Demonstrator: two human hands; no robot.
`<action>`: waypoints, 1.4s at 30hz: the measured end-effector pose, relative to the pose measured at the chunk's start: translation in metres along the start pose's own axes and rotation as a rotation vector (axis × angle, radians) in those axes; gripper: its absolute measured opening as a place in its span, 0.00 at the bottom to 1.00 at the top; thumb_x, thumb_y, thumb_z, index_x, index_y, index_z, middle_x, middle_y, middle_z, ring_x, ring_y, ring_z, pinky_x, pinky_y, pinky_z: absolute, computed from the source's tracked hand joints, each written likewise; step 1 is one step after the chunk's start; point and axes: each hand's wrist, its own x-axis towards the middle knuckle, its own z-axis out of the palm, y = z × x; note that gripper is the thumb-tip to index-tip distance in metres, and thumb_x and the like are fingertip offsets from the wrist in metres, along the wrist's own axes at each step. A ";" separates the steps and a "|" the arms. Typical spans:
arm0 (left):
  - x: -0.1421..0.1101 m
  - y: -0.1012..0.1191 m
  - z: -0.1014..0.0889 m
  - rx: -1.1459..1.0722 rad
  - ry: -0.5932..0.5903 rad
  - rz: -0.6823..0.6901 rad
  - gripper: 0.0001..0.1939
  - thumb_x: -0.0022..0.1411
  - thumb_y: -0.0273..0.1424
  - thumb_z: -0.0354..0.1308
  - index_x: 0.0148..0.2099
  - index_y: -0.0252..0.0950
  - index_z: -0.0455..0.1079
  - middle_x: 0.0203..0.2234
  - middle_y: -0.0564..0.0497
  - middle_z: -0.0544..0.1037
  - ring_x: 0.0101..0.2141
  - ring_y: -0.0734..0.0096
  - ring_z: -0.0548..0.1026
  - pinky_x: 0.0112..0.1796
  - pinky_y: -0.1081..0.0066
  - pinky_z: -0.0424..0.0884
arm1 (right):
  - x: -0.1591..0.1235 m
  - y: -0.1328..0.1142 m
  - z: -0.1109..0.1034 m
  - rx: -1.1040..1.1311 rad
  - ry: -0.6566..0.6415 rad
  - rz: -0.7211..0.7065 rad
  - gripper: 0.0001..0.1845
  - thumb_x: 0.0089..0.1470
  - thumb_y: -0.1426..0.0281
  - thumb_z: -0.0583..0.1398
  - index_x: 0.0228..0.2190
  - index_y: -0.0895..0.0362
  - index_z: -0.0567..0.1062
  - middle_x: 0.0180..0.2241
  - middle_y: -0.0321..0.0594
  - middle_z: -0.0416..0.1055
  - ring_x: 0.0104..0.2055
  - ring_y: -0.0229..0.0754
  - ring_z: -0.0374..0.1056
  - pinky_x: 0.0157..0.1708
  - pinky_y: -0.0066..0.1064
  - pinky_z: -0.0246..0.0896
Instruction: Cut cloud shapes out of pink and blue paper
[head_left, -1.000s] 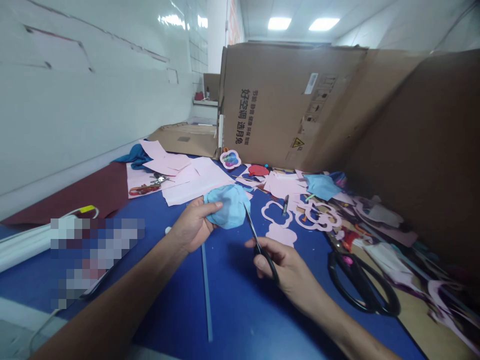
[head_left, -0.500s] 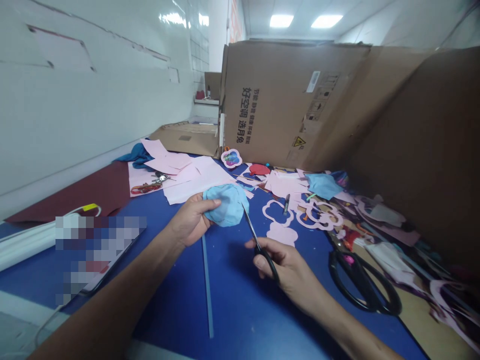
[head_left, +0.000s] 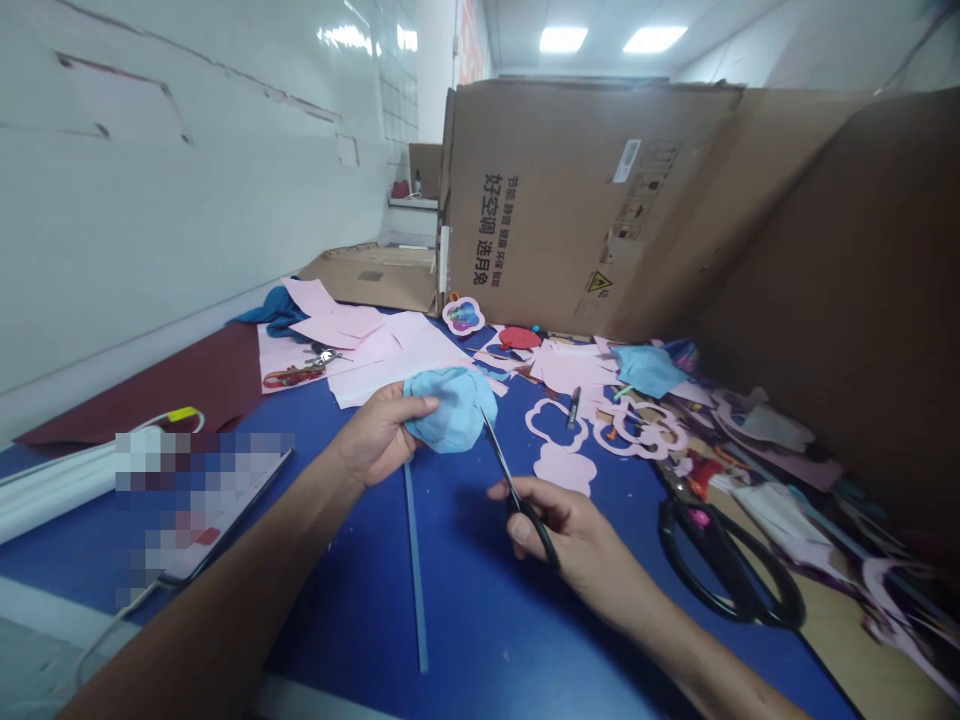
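Note:
A light blue, roundish piece of fabric (head_left: pixel 450 410) is pinched at its left edge by my left hand (head_left: pixel 381 435), the thumb lying on top. My right hand (head_left: pixel 551 525) is closed around the handles of small black scissors (head_left: pixel 534 515). Their blades point up and left, and the tip meets the fabric near its right edge. Whether the blades are parted I cannot tell. Just right of the scissors lies a pink flower-shaped cutout (head_left: pixel 564 468). Below the fabric, a narrow blue strip (head_left: pixel 416 570) rests on the blue table (head_left: pixel 480 620).
Large black-handled scissors (head_left: pixel 731 560) lie at the right beside heaped scraps. Pink flower outlines (head_left: pixel 637 430) and a dark marker-like tube (head_left: pixel 573 408) are behind my right hand. Pink sheets (head_left: pixel 397 350) lie at the back left. A cardboard box (head_left: pixel 570 200) stands behind; a phone (head_left: pixel 217 510) is left.
My left hand and the fabric have shifted very slightly left. The scissors stay at the fabric's right edge, almost unmoved.

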 end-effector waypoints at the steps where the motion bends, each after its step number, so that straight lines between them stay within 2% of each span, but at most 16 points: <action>1: 0.000 0.000 0.000 0.001 -0.005 -0.001 0.16 0.56 0.24 0.71 0.48 0.28 0.84 0.37 0.39 0.87 0.31 0.65 0.83 0.34 0.70 0.79 | 0.000 0.000 0.000 0.001 -0.004 -0.003 0.37 0.55 0.38 0.66 0.50 0.55 0.82 0.25 0.31 0.62 0.29 0.39 0.60 0.32 0.32 0.59; 6: 0.001 0.000 -0.001 0.017 -0.017 -0.001 0.15 0.56 0.24 0.71 0.48 0.29 0.84 0.35 0.41 0.86 0.29 0.67 0.81 0.31 0.71 0.77 | 0.000 0.000 -0.001 -0.001 -0.013 -0.008 0.36 0.56 0.38 0.66 0.50 0.54 0.82 0.25 0.32 0.64 0.29 0.40 0.61 0.32 0.32 0.58; 12: 0.000 0.000 -0.003 0.035 -0.019 -0.021 0.16 0.57 0.25 0.70 0.49 0.29 0.84 0.37 0.40 0.87 0.31 0.64 0.83 0.35 0.68 0.80 | 0.000 0.000 -0.001 0.020 -0.021 -0.018 0.34 0.57 0.41 0.67 0.50 0.55 0.82 0.25 0.31 0.63 0.29 0.39 0.60 0.32 0.32 0.56; 30: 0.000 0.001 -0.005 0.039 -0.055 -0.047 0.16 0.57 0.26 0.71 0.48 0.28 0.84 0.35 0.41 0.86 0.30 0.66 0.81 0.34 0.70 0.78 | -0.001 -0.001 -0.001 -0.003 -0.029 -0.020 0.31 0.59 0.46 0.67 0.50 0.59 0.81 0.24 0.30 0.63 0.28 0.38 0.60 0.32 0.31 0.56; 42: 0.001 0.003 -0.005 0.049 -0.055 -0.037 0.16 0.56 0.26 0.72 0.48 0.28 0.84 0.36 0.40 0.87 0.32 0.63 0.83 0.38 0.66 0.80 | -0.002 0.000 -0.002 -0.011 -0.027 -0.016 0.31 0.59 0.46 0.67 0.50 0.59 0.81 0.24 0.30 0.64 0.28 0.39 0.61 0.31 0.31 0.55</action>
